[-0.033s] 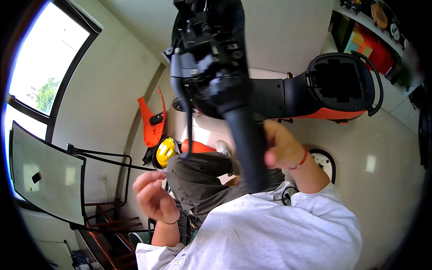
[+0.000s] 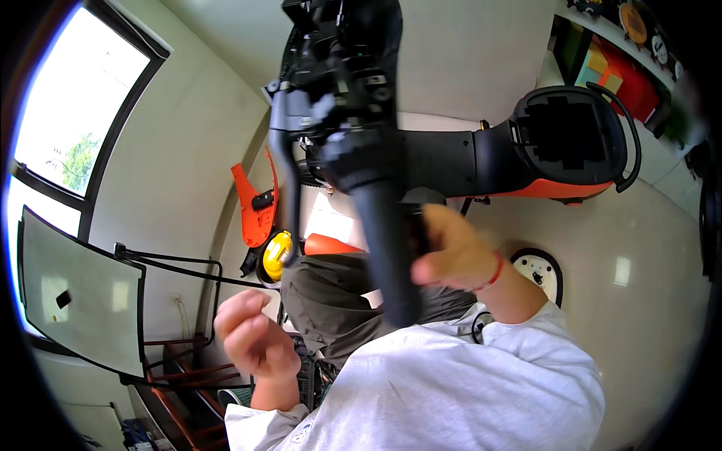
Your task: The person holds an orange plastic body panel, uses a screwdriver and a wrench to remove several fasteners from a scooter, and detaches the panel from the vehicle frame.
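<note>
In front of me a scooter handlebar with a black rubber grip (image 2: pixel 385 248) and a grey brake lever (image 2: pixel 289 188) reaches toward my body. Right of the grip is my right hand (image 2: pixel 455 252), closed round something black that the grip largely hides. Its thumb shows, but its other fingertips do not. My left hand (image 2: pixel 256 334) is raised to the left of the grip, apart from it, with fingers curled in. Anything between those fingertips is too small to make out. The scooter's body (image 2: pixel 444 161) stretches off to the right, its seat compartment (image 2: pixel 568 135) uncovered.
An orange scooter panel (image 2: pixel 256 218) lies by the left wall, near a yellow helmet (image 2: pixel 277 252). A white round-ended piece (image 2: pixel 543 272) with a black rim rests on the floor at right. A whiteboard (image 2: pixel 83 293) on a black frame stands at left.
The handlebar grip and brake lever have swung a little to the left. My right hand has shifted left with them; my left hand has moved slightly left, its fingers curled tighter.
</note>
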Motion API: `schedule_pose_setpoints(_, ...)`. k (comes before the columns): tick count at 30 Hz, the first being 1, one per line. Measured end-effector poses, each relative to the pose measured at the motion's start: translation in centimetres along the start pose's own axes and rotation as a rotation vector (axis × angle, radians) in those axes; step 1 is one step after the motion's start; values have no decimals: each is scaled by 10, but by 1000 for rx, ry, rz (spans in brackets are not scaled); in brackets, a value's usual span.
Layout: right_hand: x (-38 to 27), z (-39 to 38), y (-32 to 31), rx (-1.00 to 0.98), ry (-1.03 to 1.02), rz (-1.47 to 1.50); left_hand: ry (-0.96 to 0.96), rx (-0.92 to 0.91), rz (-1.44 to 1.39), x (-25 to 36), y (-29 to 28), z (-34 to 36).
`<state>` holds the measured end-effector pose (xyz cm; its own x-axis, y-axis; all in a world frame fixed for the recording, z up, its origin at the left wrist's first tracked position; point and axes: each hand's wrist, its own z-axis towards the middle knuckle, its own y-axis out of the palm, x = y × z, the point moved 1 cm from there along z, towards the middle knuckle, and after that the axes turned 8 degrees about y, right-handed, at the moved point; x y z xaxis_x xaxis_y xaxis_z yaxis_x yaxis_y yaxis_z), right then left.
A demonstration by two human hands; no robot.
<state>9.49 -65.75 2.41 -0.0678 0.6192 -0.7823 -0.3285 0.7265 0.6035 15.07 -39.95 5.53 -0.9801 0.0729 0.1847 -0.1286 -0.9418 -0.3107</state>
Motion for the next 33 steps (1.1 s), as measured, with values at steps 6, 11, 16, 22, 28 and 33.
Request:
schedule_pose_setpoints(6,15,60,49,-13,-157,-1,115,-272,294,18,29,58)
schedule_pose_setpoints(11,20,85,67,118,-268,-95,125,-135,403,-1,37,75)
schedule_pose_setpoints(16,15,88,51,-77,-242,-119,192,-26,571,-15,34,72)
schedule_pose_setpoints(22,11,72,-20,345,-682,-809,240,143,496,-29,19,79)
schedule_pose_setpoints(28,-53,85,-116,837,-572,-405,-128,694,287,-77,-2,103)
schedule_pose_setpoints(33,-109,124,-144,907,-619,-364,-152,696,47,-115,-27,118)
